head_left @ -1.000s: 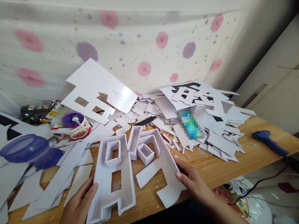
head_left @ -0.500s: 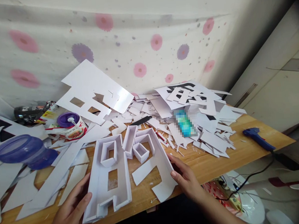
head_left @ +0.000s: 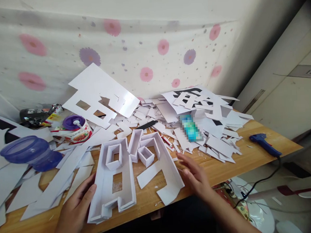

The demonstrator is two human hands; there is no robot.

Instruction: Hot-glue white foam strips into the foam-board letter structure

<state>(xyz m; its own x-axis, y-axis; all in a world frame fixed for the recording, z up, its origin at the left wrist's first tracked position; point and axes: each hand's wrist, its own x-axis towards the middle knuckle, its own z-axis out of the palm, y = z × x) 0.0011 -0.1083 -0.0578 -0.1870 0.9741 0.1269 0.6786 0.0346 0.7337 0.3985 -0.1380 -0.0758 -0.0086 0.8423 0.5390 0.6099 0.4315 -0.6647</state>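
Note:
A white foam-board model of a large three-dimensional character (head_left: 127,173) lies flat on the wooden table (head_left: 226,168), with raised walls around its strokes. My left hand (head_left: 75,211) grips its lower left edge. My right hand (head_left: 196,175) hovers just right of the model, fingers spread, blurred by motion, and holds nothing.
White board offcuts (head_left: 187,125) pile up at the back and right, with a cut sheet (head_left: 99,93) leaning on the flowered cloth. A purple lidded tub (head_left: 29,154), a noodle cup (head_left: 75,129) and a phone (head_left: 189,128) lie about. A blue glue gun (head_left: 263,144) sits at the right edge.
My right hand has let go of the model's right edge and moved slightly away to the right. The left hand keeps its hold; the view shifted a little.

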